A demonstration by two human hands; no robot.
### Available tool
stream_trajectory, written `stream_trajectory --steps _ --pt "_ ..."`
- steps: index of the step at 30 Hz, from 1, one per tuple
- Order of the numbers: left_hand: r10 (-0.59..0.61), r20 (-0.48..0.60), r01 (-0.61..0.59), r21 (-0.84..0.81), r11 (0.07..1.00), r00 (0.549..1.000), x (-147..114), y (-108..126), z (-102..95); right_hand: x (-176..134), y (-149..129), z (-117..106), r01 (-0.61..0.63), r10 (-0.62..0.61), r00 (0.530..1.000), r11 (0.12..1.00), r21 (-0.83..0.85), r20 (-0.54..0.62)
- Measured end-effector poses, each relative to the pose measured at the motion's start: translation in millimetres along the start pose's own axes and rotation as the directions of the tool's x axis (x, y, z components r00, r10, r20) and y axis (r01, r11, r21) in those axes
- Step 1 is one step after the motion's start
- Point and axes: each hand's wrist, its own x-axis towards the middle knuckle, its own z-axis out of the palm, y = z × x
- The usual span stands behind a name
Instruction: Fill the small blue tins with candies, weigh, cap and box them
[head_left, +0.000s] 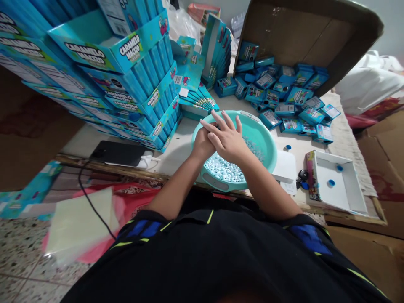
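Right hand over left hand, both above the green bowl!

Here's how it stands: the right hand is open, back upward, fingers fanned wide, its thumb and forefinger lying across the left hand. Nothing shows in its grasp. Beneath it, the left hand has its fingers largely covered, so I cannot tell how far they are curled or whether they have hold of anything.

Below them sits the bowl, at the near edge of the table, with small pale blue and white pellets spread across its bottom.

Over to the left, a tall stack of blue boxes towers up, and a black phone lies flat on the near side of it. Far behind the bowl, blue cartons stand fanned out.

Look right! Little blue boxes lie in a jumble, spilling from the mouth of a tipped cardboard box. Nearer, a white tray holds two blue caps, and one loose cap rests just beside the bowl.
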Motion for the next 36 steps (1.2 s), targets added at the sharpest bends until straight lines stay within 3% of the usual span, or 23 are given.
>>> stream_trajectory --steps 5,9,11,13,14,16,18,20,22,25,29,36 --pt "0.057 0.032 -0.058 0.023 0.998 0.998 2 7 -1.3 0 0 -2 0.008 -0.009 1.000 1.000 -0.006 -0.028" --pt "0.013 -0.048 -0.013 0.005 1.000 0.999 -2 8 -1.0 5 22 -19 -0.045 0.065 0.977 0.994 0.104 -0.201" --pt "-0.027 -0.103 0.024 -0.030 0.999 0.994 -2 5 -0.5 2 43 -32 -0.124 0.146 0.968 0.986 0.115 -0.205" --pt "-0.037 -0.159 0.028 -0.058 0.998 0.987 -1 1 0.3 -6 63 -42 -0.276 0.276 0.960 0.961 0.006 -0.049" --pt "-0.035 -0.176 0.024 -0.067 0.997 0.984 -1 0 0.7 -12 72 -45 -0.355 0.363 0.929 0.930 -0.097 0.071" --pt "-0.033 -0.177 0.022 -0.064 0.998 0.984 -1 -1 1.1 -28 81 -44 -0.408 0.505 0.811 0.850 -0.333 0.295" --pt "-0.041 -0.152 0.033 -0.051 0.998 0.988 -1 0 1.2 -45 81 -36 -0.304 0.545 0.728 0.800 -0.516 0.415" --pt "-0.054 -0.131 0.049 -0.040 0.998 0.990 -1 2 1.0 -60 74 -26 -0.169 0.524 0.715 0.772 -0.612 0.464" --pt "-0.061 -0.132 0.058 -0.030 0.998 0.989 -1 2 0.7 -69 64 -18 -0.108 0.520 0.705 0.751 -0.651 0.482" --pt "-0.058 -0.154 0.061 0.014 0.998 0.986 3 1 -0.1 -71 53 -13 -0.108 0.534 0.661 0.763 -0.637 0.527" --pt "-0.062 -0.130 0.070 0.062 0.996 0.990 7 -3 -0.3 -66 48 -15 -0.112 0.495 0.648 0.813 -0.571 0.578" --pt "-0.091 -0.080 0.095 0.054 0.994 0.993 12 -2 1.2 -64 53 -20 -0.130 0.218 0.633 0.976 -0.175 0.743"
